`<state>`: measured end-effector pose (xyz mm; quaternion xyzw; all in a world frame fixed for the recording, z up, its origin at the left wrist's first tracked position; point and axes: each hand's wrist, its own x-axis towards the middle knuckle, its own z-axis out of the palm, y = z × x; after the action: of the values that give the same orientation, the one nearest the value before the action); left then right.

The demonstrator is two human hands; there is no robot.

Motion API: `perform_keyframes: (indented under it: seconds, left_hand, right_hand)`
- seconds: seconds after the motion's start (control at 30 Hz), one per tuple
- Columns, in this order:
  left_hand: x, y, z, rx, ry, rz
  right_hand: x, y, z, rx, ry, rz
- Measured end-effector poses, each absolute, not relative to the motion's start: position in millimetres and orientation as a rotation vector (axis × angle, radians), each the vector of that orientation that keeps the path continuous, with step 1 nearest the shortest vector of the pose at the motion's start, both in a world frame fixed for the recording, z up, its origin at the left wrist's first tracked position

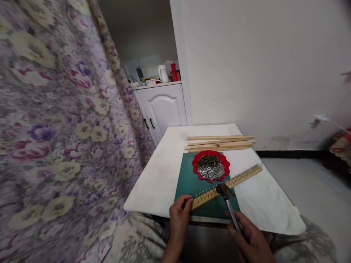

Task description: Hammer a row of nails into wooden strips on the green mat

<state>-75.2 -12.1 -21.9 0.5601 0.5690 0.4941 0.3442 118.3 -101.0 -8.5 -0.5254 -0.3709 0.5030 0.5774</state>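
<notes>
Left hand (179, 213) pinches the near end of a nail-studded wooden strip (206, 196) on the green mat (189, 182); right hand's (248, 235) grip closes round a hammer (229, 204) (its head above the strip).

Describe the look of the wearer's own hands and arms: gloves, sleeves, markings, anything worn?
Left hand and right hand are both bare, no gloves. No sleeve, watch or bracelet shows on the visible left forearm; the right one is mostly out of frame. Rings or small markings: too small to tell.
</notes>
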Motion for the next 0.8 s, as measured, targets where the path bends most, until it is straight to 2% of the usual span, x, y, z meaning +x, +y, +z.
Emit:
perform_keyframes:
  seconds: [0.37,0.8]
  left_hand:
    - [-77,-10,-27,1.546,1.452,1.258]
    - [-79,-8,-34,1.545,1.454,1.266]
  right_hand:
    - [108,-81,28,-1.111,-1.486,1.298]
    - [89,-72,10,-1.100,-1.687,1.126]
